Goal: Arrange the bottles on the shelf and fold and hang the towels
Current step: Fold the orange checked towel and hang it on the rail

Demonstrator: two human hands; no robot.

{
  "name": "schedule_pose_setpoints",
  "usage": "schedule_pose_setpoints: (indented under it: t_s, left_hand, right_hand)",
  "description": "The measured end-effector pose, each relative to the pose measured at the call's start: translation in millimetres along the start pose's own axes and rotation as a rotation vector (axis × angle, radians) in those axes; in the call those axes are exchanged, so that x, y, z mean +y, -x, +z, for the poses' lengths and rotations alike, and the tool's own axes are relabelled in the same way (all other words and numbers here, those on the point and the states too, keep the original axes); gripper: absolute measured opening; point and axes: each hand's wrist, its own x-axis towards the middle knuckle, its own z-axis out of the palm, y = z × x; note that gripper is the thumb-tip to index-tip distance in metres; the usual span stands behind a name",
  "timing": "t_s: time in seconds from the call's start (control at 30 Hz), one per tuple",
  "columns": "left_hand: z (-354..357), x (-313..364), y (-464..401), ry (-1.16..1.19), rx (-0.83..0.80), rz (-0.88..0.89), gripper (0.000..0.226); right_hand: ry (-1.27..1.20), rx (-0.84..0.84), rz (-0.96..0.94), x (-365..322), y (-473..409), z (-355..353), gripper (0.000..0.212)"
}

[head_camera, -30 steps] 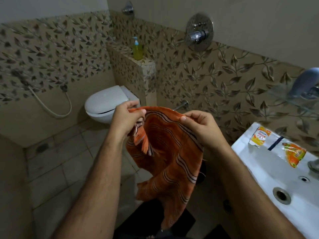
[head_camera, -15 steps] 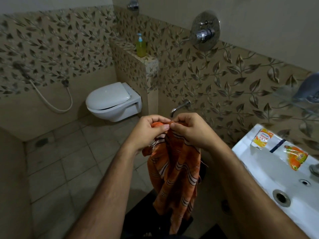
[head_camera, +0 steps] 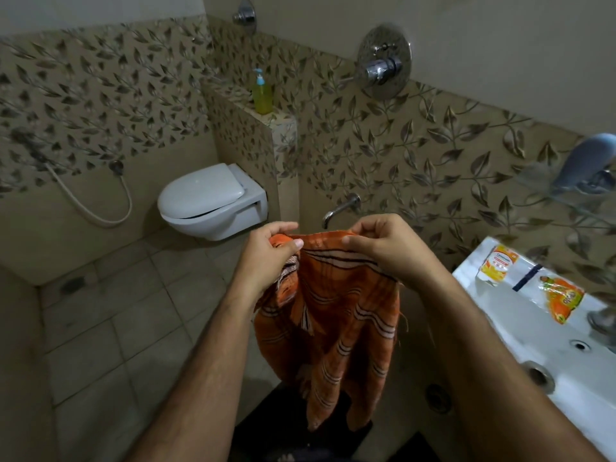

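Below our pinching left hand [head_camera: 271, 253] and right hand [head_camera: 383, 248] hangs the orange striped cotton towel [head_camera: 333, 328], mid-fold; next, we should match its corners.

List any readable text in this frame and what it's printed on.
"Centrum" (uncertain, small): white and yellow sachet on the sink rim.
Orange sachet: large white lettering, crumpled, not readable.
Yellow-green pump bottle on the tiled ledge: no label legible.
Orange striped towel: stripes only, no text.
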Motion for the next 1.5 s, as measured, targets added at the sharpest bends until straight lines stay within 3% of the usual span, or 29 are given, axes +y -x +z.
schedule_pose_setpoints:
  t_s: [0.1, 0.2, 0.33, 0.47, 0.67, 0.8, 1.03, 1.1, 1.2, 1.27, 1.4, 1.5]
  left_hand:
    - [2, -2, 7, 0.048, -0.028, 0.035, 0.041]
    - [3, 4, 14, 0.054, -0.162, 0.101, 0.051]
    - [4, 11, 15, 0.022, -0.279, 0.109, 0.027]
    - [5, 9, 9, -0.065, -0.194, 0.07, 0.007]
    - [7, 18, 3, -0.325, 0.151, 0.132, 0.008]
    - [2, 10, -3, -0.372, 0.218, 0.114, 0.009]
    - [-2, 14, -1, -0.362, 0.246, 0.119, 0.009]
    - [-7, 18, -2, -0.363, 0.274, 0.143, 0.01]
    - [-9, 23, -3, -0.364, 0.303, 0.185, 0.01]
    - [-9, 27, -3, -0.37, 0.314, 0.195, 0.01]
    - [-16, 26, -8, -0.342, 0.346, 0.153, 0.01]
    - [-20, 19, -11, -0.327, 0.311, 0.089, 0.01]
  right_hand:
    - [0.15, 0.075, -0.037, 3, -10, 12, 0.013]
    - [0.187, -0.032, -0.087, 1, -11, 21, 0.011]
    - [0.188, -0.096, -0.129, -2, -10, 24, 0.009]
    - [0.177, -0.11, -0.105, -1, -9, 20, 0.016]
    - [0.126, -0.172, 0.022, 6, 3, 9, 0.025]
    - [0.089, -0.215, 0.074, 11, 11, -5, 0.028]
    - [0.202, 0.192, -0.05, 16, 3, 3, 0.022]
    - [0.042, 0.088, -0.078, 20, 3, 3, 0.026]
    - [-0.319, -0.319, -0.157, 21, 8, 6, 0.028]
    - [-0.449, -0.488, -0.151, 19, 12, 11, 0.025]
    - [-0.358, -0.592, -0.058, 15, 14, 8, 0.018]
    - [-0.292, -0.372, -0.012, 15, 10, 7, 0.011]
